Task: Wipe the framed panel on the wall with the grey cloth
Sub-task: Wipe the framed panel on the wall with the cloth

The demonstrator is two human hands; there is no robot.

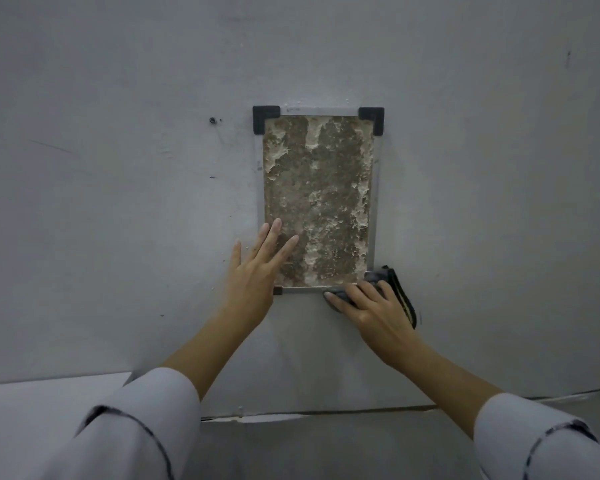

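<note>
Bent over the cloth (376,274), the fingers of the right hand (371,306) grasp it and press it to the wall (118,202) at the lower right corner of the frame (376,202). The thumb lies along the bottom rail, with grey fabric showing beneath and beyond it. More of the cloth bunches above the knuckles, and a dark, stiffer-looking edge of it curves down along the outer side of the hand.

The left hand (253,275) is released and flat, its fingers straight and spread. Its fingertips rest on the lower left part of the panel (321,199), and the palm covers that corner of the frame.

The panel hangs upright on the wall. Its face is a rough, mottled brown with pale crusty patches running down it. A thin pale frame surrounds it, with black brackets (264,117) on the two top corners and a small dark piece at the lower left, just beside the left palm.

A small dark spot (212,120) marks the wall left of the top bracket. Pale sleeves (146,420) cover both forearms up to mid-arm.
</note>
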